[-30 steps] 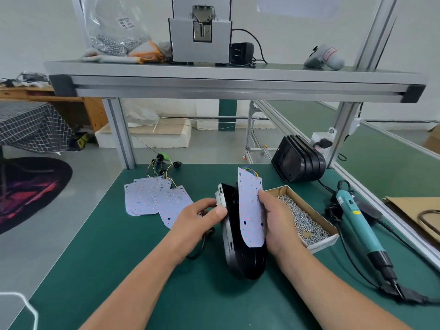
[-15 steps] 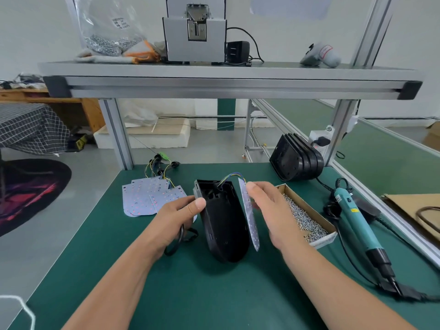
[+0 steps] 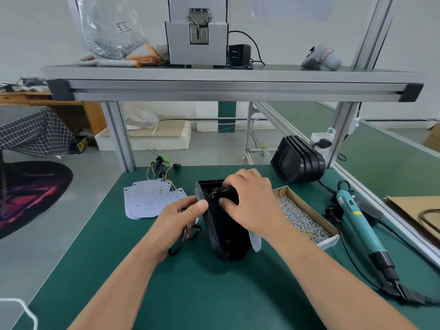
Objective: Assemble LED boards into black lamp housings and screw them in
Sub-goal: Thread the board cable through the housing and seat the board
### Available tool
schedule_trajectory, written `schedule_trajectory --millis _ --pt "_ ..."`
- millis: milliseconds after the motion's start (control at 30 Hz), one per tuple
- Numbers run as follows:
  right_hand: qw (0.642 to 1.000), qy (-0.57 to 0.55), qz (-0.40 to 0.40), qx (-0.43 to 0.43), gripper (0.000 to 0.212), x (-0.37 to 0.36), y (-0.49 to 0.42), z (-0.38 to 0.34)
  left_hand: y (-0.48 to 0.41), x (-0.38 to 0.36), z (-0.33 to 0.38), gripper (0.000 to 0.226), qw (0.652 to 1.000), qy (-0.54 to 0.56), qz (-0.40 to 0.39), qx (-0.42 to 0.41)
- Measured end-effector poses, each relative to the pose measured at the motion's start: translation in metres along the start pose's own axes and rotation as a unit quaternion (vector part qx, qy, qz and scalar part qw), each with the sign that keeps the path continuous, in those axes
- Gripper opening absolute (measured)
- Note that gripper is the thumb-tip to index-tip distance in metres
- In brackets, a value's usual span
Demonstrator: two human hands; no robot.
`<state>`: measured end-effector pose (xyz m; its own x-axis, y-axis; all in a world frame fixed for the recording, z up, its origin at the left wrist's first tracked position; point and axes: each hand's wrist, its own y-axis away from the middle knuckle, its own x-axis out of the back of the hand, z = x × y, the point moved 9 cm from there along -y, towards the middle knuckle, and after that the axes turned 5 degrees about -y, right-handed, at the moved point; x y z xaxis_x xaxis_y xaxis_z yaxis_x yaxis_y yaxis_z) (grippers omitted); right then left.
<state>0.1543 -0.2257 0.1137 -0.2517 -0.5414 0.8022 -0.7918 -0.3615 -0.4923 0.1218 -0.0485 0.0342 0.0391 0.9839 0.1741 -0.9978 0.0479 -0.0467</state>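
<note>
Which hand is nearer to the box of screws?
Right. The right hand is over the black housing, just beside the box of screws; the left hand grips the housing's far side.

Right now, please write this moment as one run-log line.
left hand: steadies black plastic lamp housing | right hand: fingers inside housing | white LED board: beside housing

Both forearms are bare, without sleeves, gloves, rings or watch.
</note>
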Motion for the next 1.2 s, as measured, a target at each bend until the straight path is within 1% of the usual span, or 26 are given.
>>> schedule_trajectory --millis 67,167,267,333,400,500,600,667,800,900,967,1100,1200 --pt "1.000 -0.009 -0.005 0.008 0.026 -0.001 -0.004 0.000 -0.001 0.002 -0.001 0.045 1.000 0.023 0.001 -0.004" --pt "0.996 -0.094 0.007 0.004 0.021 0.001 -0.006 0.001 0.000 0.001 0.001 0.052 0.999 0.047 -0.001 -0.017" --pt "0.988 -0.151 0.024 -0.001 0.022 -0.002 -0.005 -0.003 0.001 -0.003 0.006 0.050 0.996 0.081 -0.002 -0.037" --pt "0.982 -0.185 0.019 0.003 0.022 -0.005 -0.005 -0.007 0.001 -0.008 0.008 0.055 0.992 0.112 -0.009 -0.052" --pt "0.977 -0.212 0.001 -0.007 0.021 -0.010 -0.005 -0.009 0.001 -0.011 0.008 0.061 0.991 0.118 -0.015 -0.062" --pt "0.977 -0.215 -0.003 -0.010 0.020 -0.012 -0.004 -0.012 0.002 -0.013 0.006 0.062 0.992 0.113 -0.014 -0.060" --pt "0.977 -0.213 0.006 0.015 0.019 -0.009 -0.004 -0.021 0.001 -0.016 0.001 0.066 0.989 0.134 -0.018 -0.051" --pt "0.976 -0.216 0.003 0.014 0.021 -0.010 -0.004 -0.022 -0.001 -0.018 -0.002 0.069 0.987 0.156 -0.021 -0.041" --pt "0.982 -0.186 -0.012 0.027 0.015 -0.010 -0.003 -0.029 -0.001 -0.020 -0.003 0.054 0.984 0.164 -0.044 -0.045" --pt "0.989 -0.137 -0.025 0.047 0.014 -0.008 -0.005 -0.036 0.000 -0.020 -0.003 0.056 0.981 0.175 -0.062 -0.048" --pt "0.990 -0.129 -0.029 0.039 0.014 -0.007 -0.006 -0.034 0.000 -0.022 -0.001 0.054 0.979 0.182 -0.070 -0.053" --pt "0.988 -0.153 -0.013 0.011 0.017 -0.006 -0.001 -0.031 0.000 -0.022 0.002 0.056 0.978 0.188 -0.071 -0.061" --pt "0.983 -0.186 0.004 -0.011 0.023 -0.008 0.003 -0.026 0.001 -0.021 0.003 0.056 0.977 0.189 -0.076 -0.065"
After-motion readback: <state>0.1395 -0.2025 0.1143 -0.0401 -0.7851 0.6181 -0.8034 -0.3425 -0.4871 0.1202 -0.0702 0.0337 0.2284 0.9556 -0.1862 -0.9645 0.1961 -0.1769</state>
